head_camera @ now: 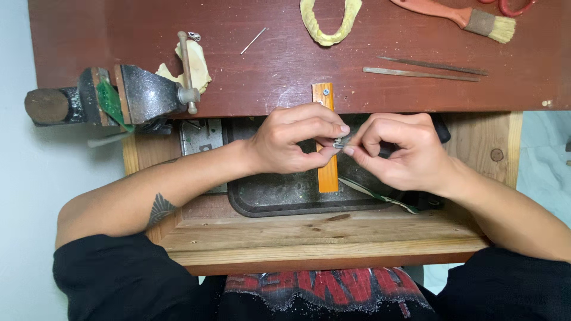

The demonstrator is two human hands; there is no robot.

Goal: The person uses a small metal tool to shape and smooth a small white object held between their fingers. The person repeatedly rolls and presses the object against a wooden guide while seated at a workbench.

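While our left hand (291, 139) and right hand (398, 151) meet over the orange wooden peg (327, 175), both sets of fingertips pinch 1 small metal piece (341, 142).

Dark red-brown workbench (285, 65) carries: plaster dental casts (329, 24), brush (470, 18), two files (425, 68), needle (254, 40), vise (119, 95).

A bench vise (119, 98) sits clamped at the left edge of the dark red bench (285, 53). Up top lie a pale dental cast (330, 24), a brush (458, 15) and two thin files (425, 68).
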